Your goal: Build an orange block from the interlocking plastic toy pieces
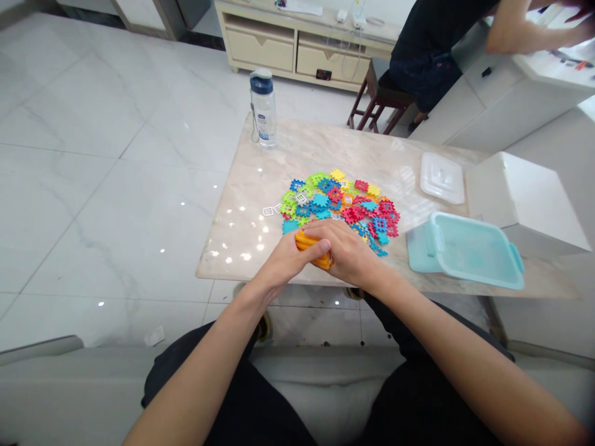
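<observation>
Both my hands meet at the near edge of the table, around a stack of orange interlocking plastic tiles [307, 241]. My left hand [287, 257] grips the stack from the left, its thumb laid across the near side. From the right and over the top, my right hand [348, 251] closes on the same stack, hiding part of it. Just beyond my hands spreads a loose pile of toothed tiles [320, 201] in red, blue, green, yellow and light blue. A few small white window-shaped pieces [268, 211] lie at its left side and among the tiles.
A clear water bottle [266, 118] with a blue cap stands at the far left of the marble-look table [232, 248]. To the right are a turquoise plastic bin [465, 248], a translucent lid [441, 178] and a white box [520, 198]. Another person [432, 49] sits on a stool beyond.
</observation>
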Demonstrator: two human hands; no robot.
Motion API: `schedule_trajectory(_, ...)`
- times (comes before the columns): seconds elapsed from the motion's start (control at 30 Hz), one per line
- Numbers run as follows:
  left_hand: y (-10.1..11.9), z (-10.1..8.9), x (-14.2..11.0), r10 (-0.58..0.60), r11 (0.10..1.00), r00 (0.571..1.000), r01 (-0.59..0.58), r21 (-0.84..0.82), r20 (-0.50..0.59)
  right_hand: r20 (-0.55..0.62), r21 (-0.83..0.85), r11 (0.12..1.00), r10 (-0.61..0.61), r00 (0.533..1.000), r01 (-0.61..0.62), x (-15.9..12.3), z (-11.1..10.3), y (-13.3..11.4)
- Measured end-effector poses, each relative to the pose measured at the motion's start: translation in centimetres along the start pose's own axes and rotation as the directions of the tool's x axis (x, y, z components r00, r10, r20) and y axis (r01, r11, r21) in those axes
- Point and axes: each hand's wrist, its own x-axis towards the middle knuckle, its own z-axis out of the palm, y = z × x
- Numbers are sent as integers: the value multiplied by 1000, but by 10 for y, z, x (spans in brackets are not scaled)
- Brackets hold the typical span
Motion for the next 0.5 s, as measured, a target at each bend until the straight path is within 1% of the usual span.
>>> schedule_trajectory(0.07,-2,-1,0,-1,1000,1000,1,17,6,-10,-1,1000,14,1000,-14,0,1,-1)
schedule_trajectory(0.17,-5,-1,-1,-9,1000,998,10,21,-65,-20,-8,1000,18,1000,-18,-1,1,-2)
schedule_trajectory(0.3,-4,3,-5,-76,997,987,77,0,-142,-33,-8,1000,10,999,-10,1,-1,-4)
schedule_trajectory(0.4,-1,5,-6,-85,996,984,88,12,-157,-56,-14,1000,15,998,-16,3,-2,-4)
schedule_trajectory(0.5,0,5,-5,-46,999,988,49,16,-150,-72,-23,1000,12,997,-14,6,0,-4)
